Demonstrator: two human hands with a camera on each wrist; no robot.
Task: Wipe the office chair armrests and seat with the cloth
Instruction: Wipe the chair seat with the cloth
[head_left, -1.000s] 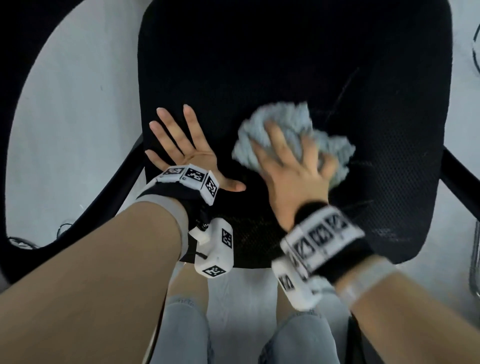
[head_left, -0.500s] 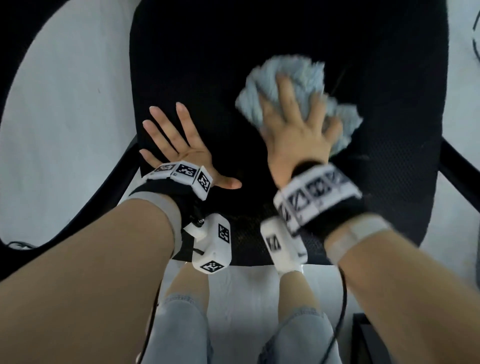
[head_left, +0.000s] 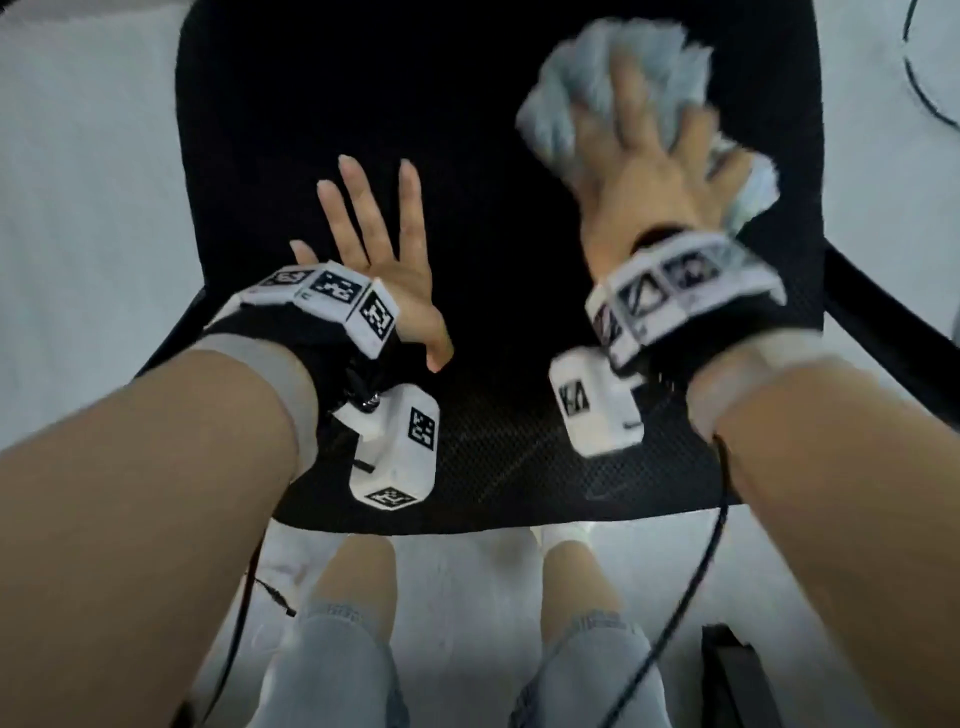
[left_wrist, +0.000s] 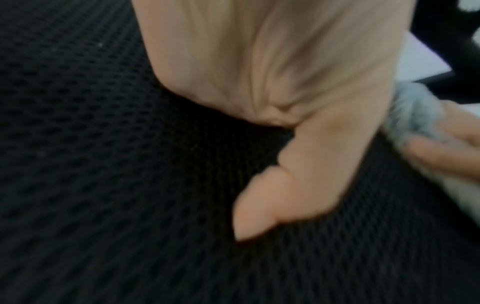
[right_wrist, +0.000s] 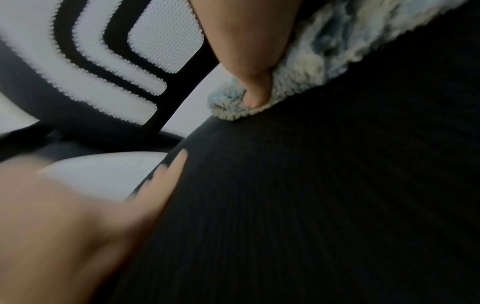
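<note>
The black mesh chair seat (head_left: 493, 208) fills the head view. My left hand (head_left: 379, 260) lies flat on its left half, fingers straight and spread, holding nothing; its thumb (left_wrist: 285, 195) rests on the mesh (left_wrist: 103, 164). My right hand (head_left: 634, 171) presses a bunched, fluffy light-blue cloth (head_left: 566, 88) onto the seat's far right part, fingers spread over it and blurred by motion. In the right wrist view the thumb (right_wrist: 249, 61) bears down on the cloth (right_wrist: 324, 57) near the seat's back edge. The cloth (left_wrist: 413, 115) also shows at the left wrist view's right edge.
Black armrest struts run out at the seat's left (head_left: 171, 332) and right (head_left: 883, 312). The mesh backrest frame (right_wrist: 103, 61) rises behind the seat. My legs in pale jeans (head_left: 332, 665) stand at the seat's front edge, and a black cable (head_left: 675, 623) hangs from my right wrist.
My right hand has slid the cloth away from me, from mid-seat towards the far right back of the seat. The left hand has stayed flat on the seat's left side.
</note>
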